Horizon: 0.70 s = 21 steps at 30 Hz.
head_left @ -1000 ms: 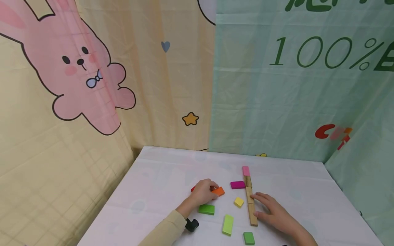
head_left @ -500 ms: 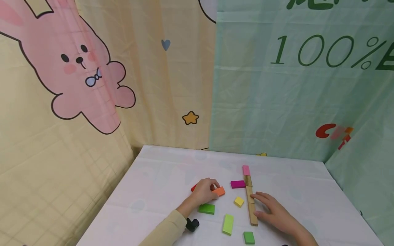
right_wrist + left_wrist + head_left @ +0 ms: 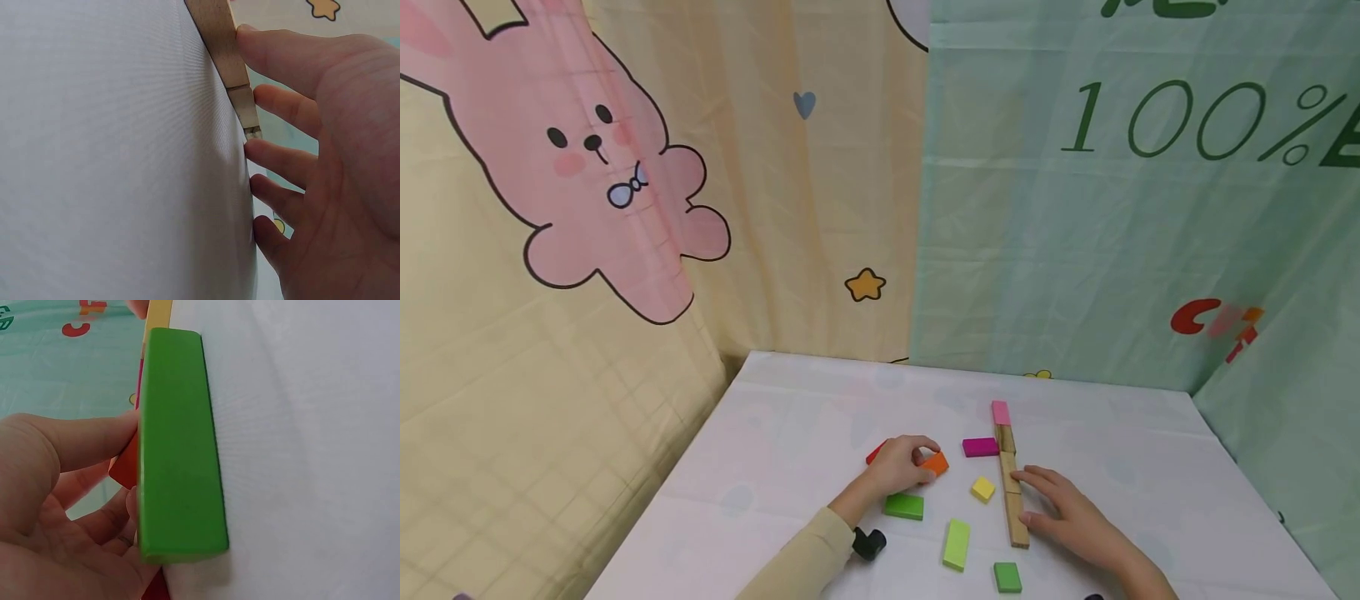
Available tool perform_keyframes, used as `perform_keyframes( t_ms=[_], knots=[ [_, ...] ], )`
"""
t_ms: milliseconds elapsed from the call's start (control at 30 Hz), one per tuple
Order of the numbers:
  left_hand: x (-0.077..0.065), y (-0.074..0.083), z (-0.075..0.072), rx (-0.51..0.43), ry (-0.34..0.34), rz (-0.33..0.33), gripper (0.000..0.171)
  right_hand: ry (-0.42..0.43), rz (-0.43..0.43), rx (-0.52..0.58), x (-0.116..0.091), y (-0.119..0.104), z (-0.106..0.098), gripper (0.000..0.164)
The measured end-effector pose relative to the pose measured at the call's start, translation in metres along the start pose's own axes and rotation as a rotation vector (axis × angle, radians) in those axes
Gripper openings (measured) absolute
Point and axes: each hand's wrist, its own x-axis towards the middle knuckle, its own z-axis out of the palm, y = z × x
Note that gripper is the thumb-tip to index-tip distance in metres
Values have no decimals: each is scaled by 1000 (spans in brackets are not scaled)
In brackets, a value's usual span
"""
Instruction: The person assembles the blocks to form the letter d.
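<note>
My left hand pinches an orange block between thumb and fingers. A red block is partly hidden behind that hand, and a green block lies just below it, looming large in the left wrist view. On the right, a row of plain wooden blocks runs away from me, with a pink block at its far end. A magenta block meets the row's left side. My right hand rests along the row's right side, its thumb and fingertips touching the wood, fingers spread.
Between the hands lie a yellow block and a light green block. A smaller green block sits nearer me. The white-covered table meets printed curtains at its back and sides.
The orange block has tilted slightly in my left hand. My right hand and the row of wooden blocks stay in place; the head view has shifted slightly.
</note>
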Motion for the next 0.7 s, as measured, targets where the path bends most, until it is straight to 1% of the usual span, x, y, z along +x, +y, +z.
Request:
perform_keyframes(
  t_ms=[367,600,700],
  knots=[
    [1,2,0,-14,-25,-53,35,-2,10,1,0,2,1,65],
    [2,5,1,-18,-19,-58,32,-1,6,1,0,2,1,65],
    [3,5,2,-25,-11,-59,31,-4,18,-1,0,1,1,66]
  ],
)
